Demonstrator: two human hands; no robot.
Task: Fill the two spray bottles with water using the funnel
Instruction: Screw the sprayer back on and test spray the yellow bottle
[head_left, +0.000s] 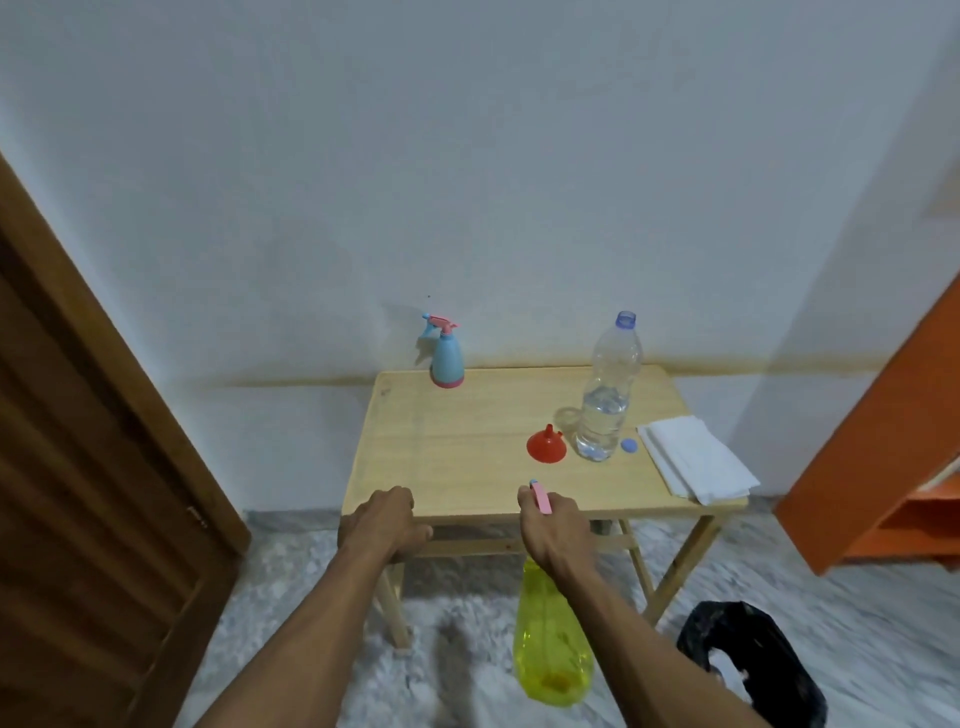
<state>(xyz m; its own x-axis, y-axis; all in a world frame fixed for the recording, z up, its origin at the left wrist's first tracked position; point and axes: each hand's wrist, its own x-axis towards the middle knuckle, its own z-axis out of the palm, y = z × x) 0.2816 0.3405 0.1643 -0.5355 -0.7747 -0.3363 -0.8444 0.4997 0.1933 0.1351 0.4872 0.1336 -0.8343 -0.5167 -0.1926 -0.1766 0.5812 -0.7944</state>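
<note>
Filling looks close to done, as we judge it.
Our right hand (553, 530) grips the yellow spray bottle (551, 644); our left hand (387, 522) curls loosely, holding nothing; the funnel (546, 444) lies idle on the surface (457, 447).

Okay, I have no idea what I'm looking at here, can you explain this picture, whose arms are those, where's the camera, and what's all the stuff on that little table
There is no machine here. The arms belong to a person wearing a wide-angle camera on their head, so you look forward and down along the arms, as they do.

The right hand grips the pink-topped sprayer of a yellow spray bottle, which hangs in the air below the front edge of the small wooden table. The left hand rests curled at that front edge; whether it grips the edge is hard to tell.

On the table stand a blue spray bottle at the back, a clear water bottle, uncapped and partly full, with its blue cap beside it, a red funnel lying wide end down, and a folded white cloth. A black bin sits on the floor.
</note>
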